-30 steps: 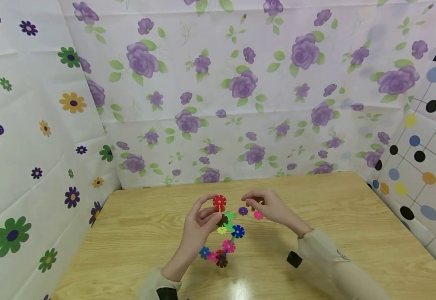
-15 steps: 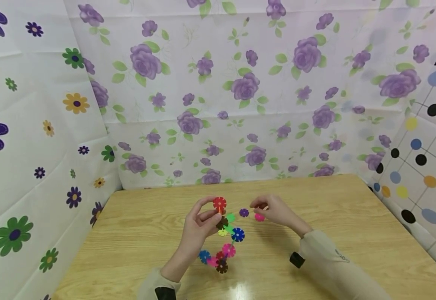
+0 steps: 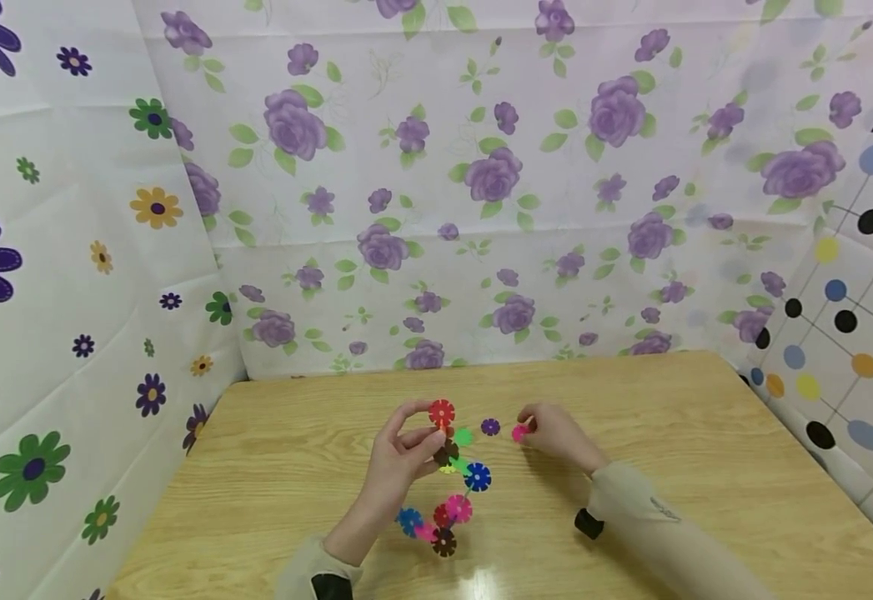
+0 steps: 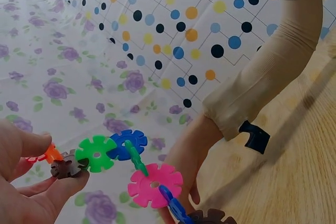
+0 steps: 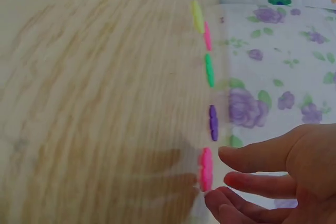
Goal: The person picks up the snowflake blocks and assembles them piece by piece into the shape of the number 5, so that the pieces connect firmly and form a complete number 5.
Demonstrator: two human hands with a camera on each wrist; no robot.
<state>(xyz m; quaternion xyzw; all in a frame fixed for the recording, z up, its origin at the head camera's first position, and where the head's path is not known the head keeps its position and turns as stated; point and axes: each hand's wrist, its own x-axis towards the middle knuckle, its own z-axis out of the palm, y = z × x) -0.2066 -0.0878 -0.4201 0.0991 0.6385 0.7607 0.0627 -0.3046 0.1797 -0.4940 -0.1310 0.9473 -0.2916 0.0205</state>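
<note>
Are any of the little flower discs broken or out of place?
Nothing stands out. The chain of notched discs in the left hand looks unbroken where it shows, and the loose purple disc lies flat on the wooden table.

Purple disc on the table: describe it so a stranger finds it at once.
On the wooden table, look between left hand and right hand. The purple disc lies between a loose green disc and a pink disc; no other loose disc is purple.

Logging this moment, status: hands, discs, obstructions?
Left hand pinches disc chain. Right hand at loose pink disc, grip unclear. Purple disc nearby, not blocking.
</note>
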